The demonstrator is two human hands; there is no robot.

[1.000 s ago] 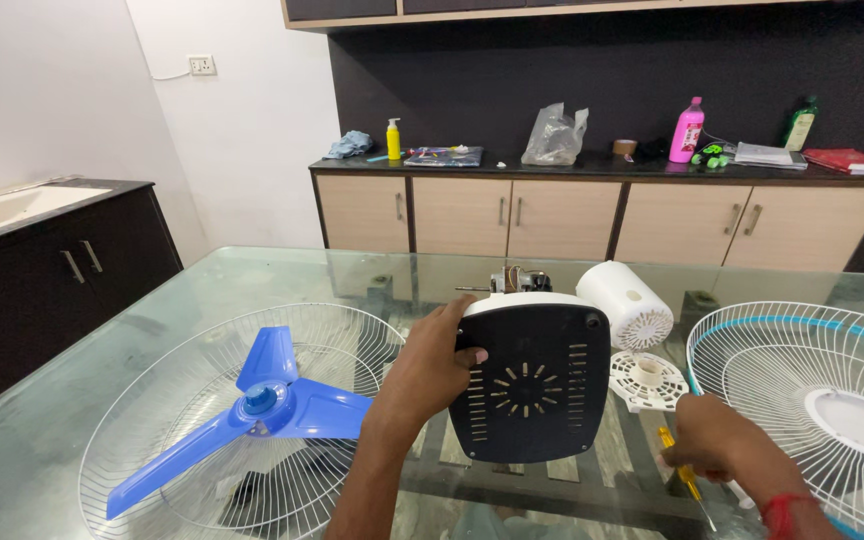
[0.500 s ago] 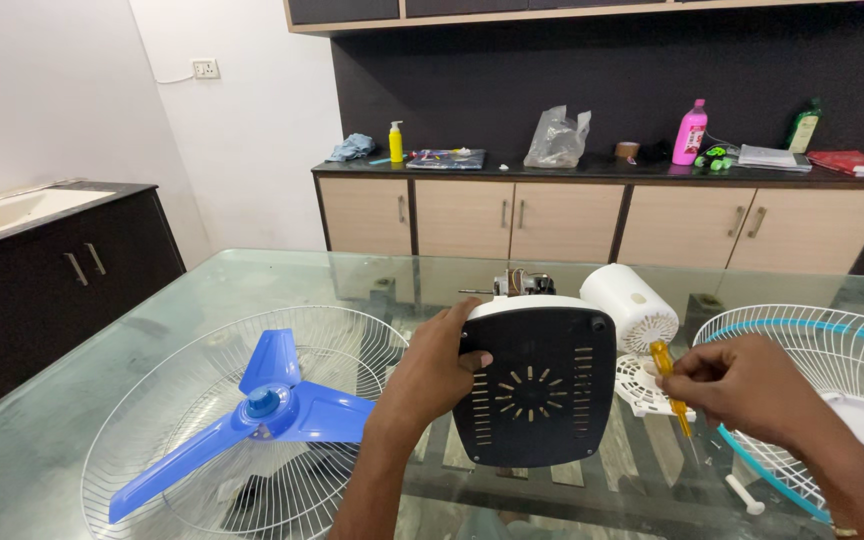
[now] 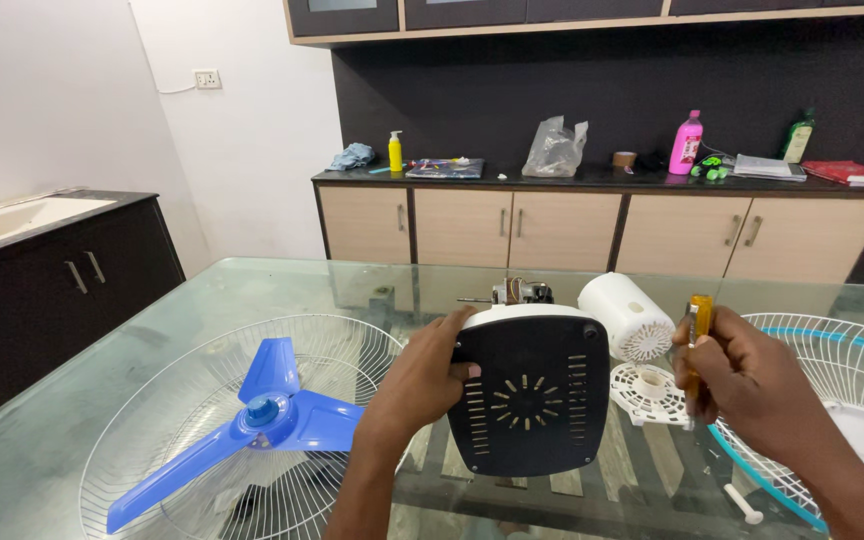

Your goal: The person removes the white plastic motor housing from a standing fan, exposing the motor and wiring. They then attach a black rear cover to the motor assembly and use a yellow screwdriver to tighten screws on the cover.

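Note:
My left hand (image 3: pixel 422 385) grips the left edge of a black fan motor housing (image 3: pixel 530 392) with a slotted back, standing upright on the glass table (image 3: pixel 252 285). The motor shaft and windings (image 3: pixel 518 292) poke out behind its white top. My right hand (image 3: pixel 747 375) is raised to the right of the housing, closed around a screwdriver with a yellow-orange handle (image 3: pixel 699 312) held upright. A white cylindrical motor cover (image 3: pixel 624 314) and a small white round vented plate (image 3: pixel 649 390) lie between the housing and my right hand.
A white wire fan guard (image 3: pixel 192 400) with a blue three-blade propeller (image 3: pixel 257 420) lies at the left. Another white guard with a blue rim (image 3: pixel 832 400) lies at the right; a small white pin (image 3: pixel 742 503) rests near it. Cabinets with bottles stand behind.
My right hand rose from the table's lower right edge up beside the housing, bringing the screwdriver upright. My left hand stayed on the housing.

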